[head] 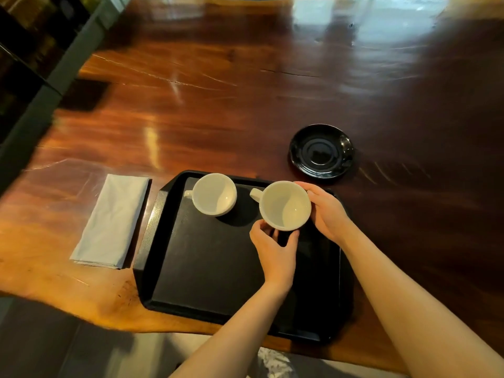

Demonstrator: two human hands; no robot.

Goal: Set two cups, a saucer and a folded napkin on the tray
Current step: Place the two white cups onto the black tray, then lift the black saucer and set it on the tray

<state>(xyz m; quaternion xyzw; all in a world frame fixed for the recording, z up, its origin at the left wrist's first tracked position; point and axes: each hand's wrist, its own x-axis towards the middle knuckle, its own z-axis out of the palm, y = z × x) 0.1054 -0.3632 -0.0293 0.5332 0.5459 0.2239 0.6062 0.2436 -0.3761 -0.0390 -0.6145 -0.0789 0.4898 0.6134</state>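
Note:
A black tray lies at the near edge of the wooden table. One white cup stands at the tray's far left, handle to the left. A second white cup is over the tray's far right, held between both hands: my left hand grips its near side and my right hand its right side. I cannot tell whether this cup touches the tray. A glossy black saucer rests on the table beyond the tray's right corner. A folded pale grey napkin lies left of the tray.
The dark polished wooden table stretches far ahead and to the right. Its left edge runs diagonally beside a dark floor and shelving. The near edge is uneven, just below the tray.

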